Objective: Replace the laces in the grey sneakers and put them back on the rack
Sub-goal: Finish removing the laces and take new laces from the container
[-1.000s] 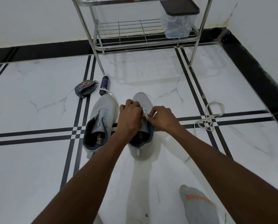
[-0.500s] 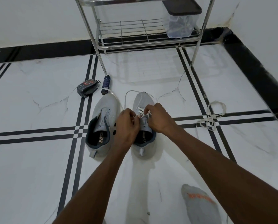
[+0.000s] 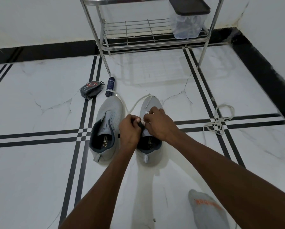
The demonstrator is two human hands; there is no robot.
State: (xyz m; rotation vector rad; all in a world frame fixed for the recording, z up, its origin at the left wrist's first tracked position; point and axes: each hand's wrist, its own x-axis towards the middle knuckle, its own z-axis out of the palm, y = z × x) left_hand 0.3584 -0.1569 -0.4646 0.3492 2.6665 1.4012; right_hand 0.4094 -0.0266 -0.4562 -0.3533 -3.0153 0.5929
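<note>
Both hands slid back toward the tongue; left hand (image 3: 130, 129) and right hand (image 3: 160, 124) pinch the white lace (image 3: 139, 102) over the right sneaker (image 3: 150, 103).

Left grey mesh sneaker (image 3: 107, 128): pale grey upper, dark blue-grey lining, black insole with small gold print.
Right grey mesh sneaker (image 3: 152, 103): the same pale grey, dark collar, white heel tab.
White flat lace (image 3: 138, 103): plain white, across the right sneaker's toe.
Loose white lace bundle (image 3: 219, 119): white, on the black stripes.
Glossy marble floor tiles (image 3: 39, 100): white with faint grey veins, crossed by paired black stripes; black skirting.
Shiny metal wire rack (image 3: 138, 33): silver.
Clear plastic box (image 3: 187, 25): see-through, dark brown lid.
Dark oval pouch (image 3: 92, 88): charcoal with a red ring.
Small navy bottle (image 3: 110, 86): dark blue.
Grey sock (image 3: 208, 210): grey, orange lettering.
</note>
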